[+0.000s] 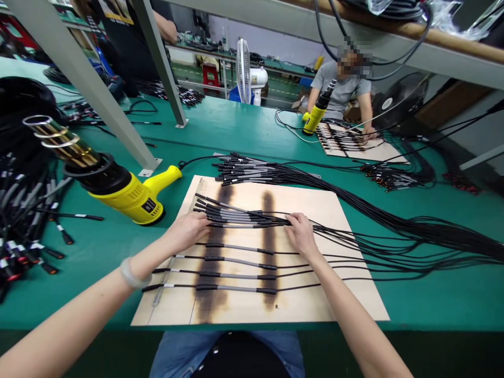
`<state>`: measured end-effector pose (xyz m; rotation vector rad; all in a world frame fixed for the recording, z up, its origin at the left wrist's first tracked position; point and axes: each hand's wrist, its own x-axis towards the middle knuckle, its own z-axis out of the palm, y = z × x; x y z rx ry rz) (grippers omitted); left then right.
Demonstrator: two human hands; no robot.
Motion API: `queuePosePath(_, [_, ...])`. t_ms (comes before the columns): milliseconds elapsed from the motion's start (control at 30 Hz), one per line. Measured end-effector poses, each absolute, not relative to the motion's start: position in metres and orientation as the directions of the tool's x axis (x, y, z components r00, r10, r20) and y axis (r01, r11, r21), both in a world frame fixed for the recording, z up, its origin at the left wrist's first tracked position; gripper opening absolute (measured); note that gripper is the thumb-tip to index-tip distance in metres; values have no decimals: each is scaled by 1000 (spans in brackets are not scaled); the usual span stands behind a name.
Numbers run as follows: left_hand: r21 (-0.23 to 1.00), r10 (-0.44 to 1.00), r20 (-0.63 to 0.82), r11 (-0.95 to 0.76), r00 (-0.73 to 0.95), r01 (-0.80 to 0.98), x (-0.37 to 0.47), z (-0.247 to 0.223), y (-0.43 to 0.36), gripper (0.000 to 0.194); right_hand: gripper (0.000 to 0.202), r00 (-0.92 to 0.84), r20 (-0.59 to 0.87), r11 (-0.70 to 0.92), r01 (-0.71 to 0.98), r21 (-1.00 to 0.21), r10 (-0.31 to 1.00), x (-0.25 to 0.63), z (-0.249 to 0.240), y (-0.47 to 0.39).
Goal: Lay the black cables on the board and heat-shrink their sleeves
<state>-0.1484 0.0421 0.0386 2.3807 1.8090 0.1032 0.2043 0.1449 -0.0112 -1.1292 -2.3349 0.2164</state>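
A bunch of black cables with grey sleeves (236,216) lies across the upper part of a scorched wooden board (315,302). At the bunch's left end, my left hand (189,229) has its fingers closed on a cable end; the fingertips are partly hidden. My right hand (301,234) pinches the black cables just right of the grey sleeves. Nearer to me, several single sleeved cables (240,276) lie apart in rows, crossing two dark burn stripes. Each has black pieces at both ends of its grey sleeve.
A yellow heat gun (129,197) stands nozzle-up at the left. Behind the board runs a thick cable bundle (354,202). More cables (27,220) pile up at far left. A metal post (94,89) rises from the green table (220,126). Across it, a person (340,92) works beside another heat gun (316,116).
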Motion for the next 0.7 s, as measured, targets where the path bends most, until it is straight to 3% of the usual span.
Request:
queuePosePath(133, [3,962,-131,-241,239,971,-138,34,58,22,17,-560,414,692,644,-327,717,195,-8,149])
queuePosePath(233, [21,974,-71,-214,215,977,-141,36,64,14,17,-545,475,722,493,-485,691,200,-2,143])
queuePosePath(333, [44,984,-10,-178,179,983,-145,38,70,50,21,-594,371,651,366,-665,714,208,3,134])
queuePosePath(433, [74,967,-114,-221,229,972,-146,39,78,69,27,-670,213,554,347,-757,711,212,3,126])
queuePosePath(500, [88,955,-158,-238,249,967,-146,40,84,63,24,-683,158,523,369,-769,713,211,3,122])
queuePosePath(700, [61,963,-107,-243,248,968,-150,40,93,28,18,-644,129,507,446,-737,754,194,-1,122])
